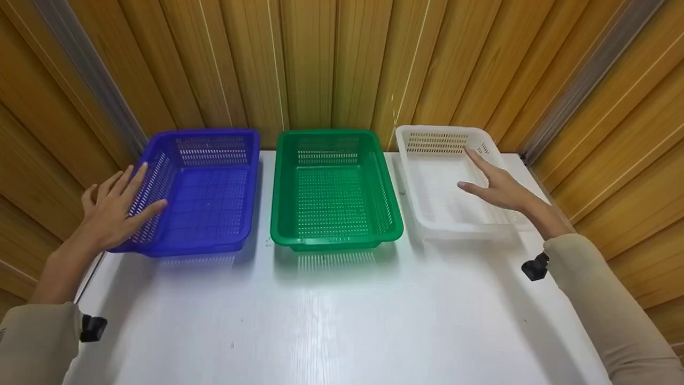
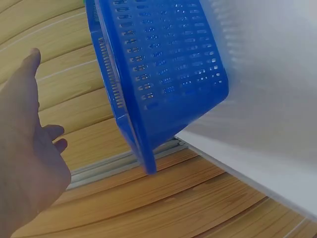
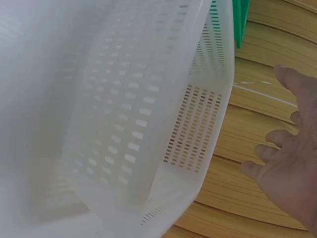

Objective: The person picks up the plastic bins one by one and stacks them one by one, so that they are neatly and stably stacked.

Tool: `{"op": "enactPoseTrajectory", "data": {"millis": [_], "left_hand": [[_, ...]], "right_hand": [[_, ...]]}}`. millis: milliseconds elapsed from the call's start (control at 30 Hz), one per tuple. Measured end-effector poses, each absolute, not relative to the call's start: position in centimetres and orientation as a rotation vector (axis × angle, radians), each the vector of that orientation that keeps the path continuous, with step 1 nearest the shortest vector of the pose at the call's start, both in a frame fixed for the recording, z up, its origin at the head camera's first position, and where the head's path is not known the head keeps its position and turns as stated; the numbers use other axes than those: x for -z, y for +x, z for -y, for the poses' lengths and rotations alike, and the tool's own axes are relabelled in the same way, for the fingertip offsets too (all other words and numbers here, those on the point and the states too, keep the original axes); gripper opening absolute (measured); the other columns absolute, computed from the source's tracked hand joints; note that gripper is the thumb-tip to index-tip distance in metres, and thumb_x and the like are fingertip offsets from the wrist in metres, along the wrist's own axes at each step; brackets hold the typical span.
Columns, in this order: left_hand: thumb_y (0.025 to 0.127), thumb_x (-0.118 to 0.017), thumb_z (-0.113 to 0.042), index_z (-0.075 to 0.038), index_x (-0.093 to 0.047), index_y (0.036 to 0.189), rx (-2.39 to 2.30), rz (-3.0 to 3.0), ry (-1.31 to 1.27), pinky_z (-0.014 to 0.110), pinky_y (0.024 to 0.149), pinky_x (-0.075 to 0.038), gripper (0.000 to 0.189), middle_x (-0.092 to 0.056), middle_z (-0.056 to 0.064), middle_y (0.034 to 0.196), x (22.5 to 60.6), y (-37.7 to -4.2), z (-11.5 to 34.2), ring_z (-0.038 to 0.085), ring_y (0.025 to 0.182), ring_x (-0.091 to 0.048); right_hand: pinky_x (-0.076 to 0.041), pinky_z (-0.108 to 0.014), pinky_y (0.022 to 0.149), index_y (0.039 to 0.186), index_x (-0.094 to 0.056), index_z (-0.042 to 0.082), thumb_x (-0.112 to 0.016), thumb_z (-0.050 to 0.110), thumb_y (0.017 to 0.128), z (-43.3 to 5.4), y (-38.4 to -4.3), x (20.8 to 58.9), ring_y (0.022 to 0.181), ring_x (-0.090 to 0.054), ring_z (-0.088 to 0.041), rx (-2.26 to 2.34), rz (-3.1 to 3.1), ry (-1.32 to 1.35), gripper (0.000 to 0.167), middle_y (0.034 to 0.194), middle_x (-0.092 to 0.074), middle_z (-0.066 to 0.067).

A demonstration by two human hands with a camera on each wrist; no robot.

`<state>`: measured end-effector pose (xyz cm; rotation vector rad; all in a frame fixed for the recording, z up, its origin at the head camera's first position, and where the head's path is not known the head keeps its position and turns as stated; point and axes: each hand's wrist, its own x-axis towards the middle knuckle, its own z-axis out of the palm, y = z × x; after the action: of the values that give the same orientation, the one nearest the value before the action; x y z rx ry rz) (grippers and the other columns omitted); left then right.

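Note:
Three plastic baskets with slotted sides stand in a row on a white table. The blue basket (image 1: 208,206) is on the left, the green basket (image 1: 331,203) in the middle and the white basket (image 1: 443,187) on the right. My left hand (image 1: 109,211) hovers over the blue basket's left side with fingers spread. In the left wrist view that hand (image 2: 29,144) is apart from the blue basket (image 2: 168,59). Above the white basket's right side I hold my right hand (image 1: 497,184), fingers extended. The right wrist view shows a gap between this hand (image 3: 292,153) and the white basket (image 3: 114,114). Neither hand holds anything.
The white tabletop (image 1: 320,321) stretches in front of the baskets. Yellow-brown wood-look panels (image 1: 310,64) rise behind them and on both sides. Grey metal strips (image 1: 593,69) run down the corners. Small black devices (image 1: 536,267) sit at both sleeve cuffs.

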<state>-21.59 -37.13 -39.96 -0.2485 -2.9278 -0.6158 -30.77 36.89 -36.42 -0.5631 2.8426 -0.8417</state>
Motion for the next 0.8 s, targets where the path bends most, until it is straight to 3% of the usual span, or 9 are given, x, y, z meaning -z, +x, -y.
{"op": "enactPoseTrajectory", "data": {"millis": [167,367,800], "left_hand": [[0.103,-0.055,-0.042,-0.017,-0.001,0.166,0.808,2.862,-0.211,0.084,0.105,-0.001,0.087,-0.022,0.037,0.162,40.4,-21.2,38.2,0.065,0.142,-0.014],[0.104,-0.055,-0.040,-0.010,-0.004,0.165,0.869,2.856,-0.143,0.085,0.101,-0.009,0.084,-0.026,0.041,0.157,41.1,-20.7,39.4,0.068,0.138,-0.017],[0.105,-0.055,-0.032,-0.001,-0.011,0.162,0.858,2.861,-0.105,0.090,0.098,-0.008,0.079,-0.026,0.047,0.152,42.8,-19.8,41.0,0.073,0.135,-0.018]], "right_hand": [[-0.013,-0.071,0.122,0.166,-0.001,0.020,-0.057,0.032,0.105,-36.0,-30.9,36.7,0.158,-0.006,-0.045,1.016,-2.736,-0.570,0.083,0.173,-0.001,-0.013],[-0.012,-0.062,0.126,0.166,-0.004,0.016,-0.055,0.027,0.107,-34.4,-31.0,36.9,0.158,-0.009,-0.044,1.214,-2.590,-0.527,0.079,0.172,-0.007,-0.020],[-0.023,-0.055,0.127,0.165,-0.016,0.014,-0.053,0.028,0.108,-28.9,-30.8,35.8,0.156,-0.027,-0.035,1.484,-2.374,-0.474,0.070,0.169,-0.024,-0.017]]}}
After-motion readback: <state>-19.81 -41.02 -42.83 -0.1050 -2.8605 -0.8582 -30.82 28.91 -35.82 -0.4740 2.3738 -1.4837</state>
